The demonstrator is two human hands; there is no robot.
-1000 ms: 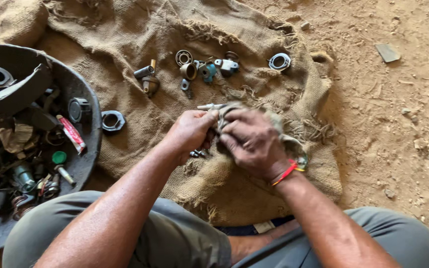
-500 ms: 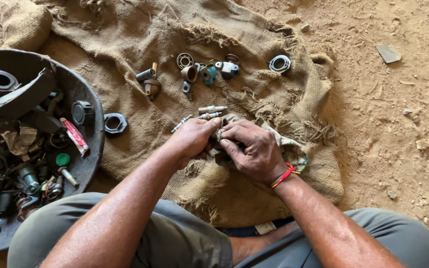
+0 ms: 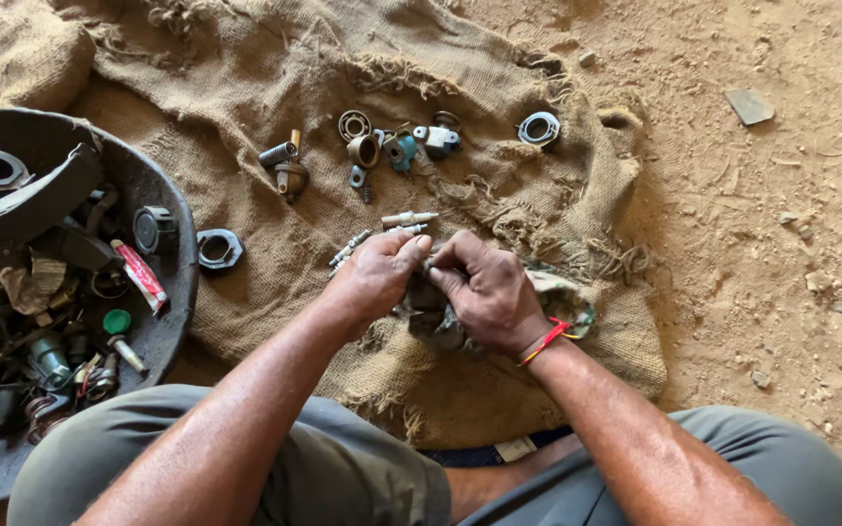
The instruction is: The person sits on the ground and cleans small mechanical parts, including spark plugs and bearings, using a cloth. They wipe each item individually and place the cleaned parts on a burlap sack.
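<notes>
At centre frame our left hand (image 3: 374, 273) and right hand (image 3: 479, 287) close together on a small part wrapped in a grimy rag (image 3: 548, 297) above the burlap sack (image 3: 246, 117); we should keep the grip firm, rubbing with short strokes

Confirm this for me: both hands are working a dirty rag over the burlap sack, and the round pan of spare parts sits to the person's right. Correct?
Not quite. The head view shows the round pan on the person's left. The rest holds: left hand and right hand work a dirty rag over the burlap sack.
</notes>
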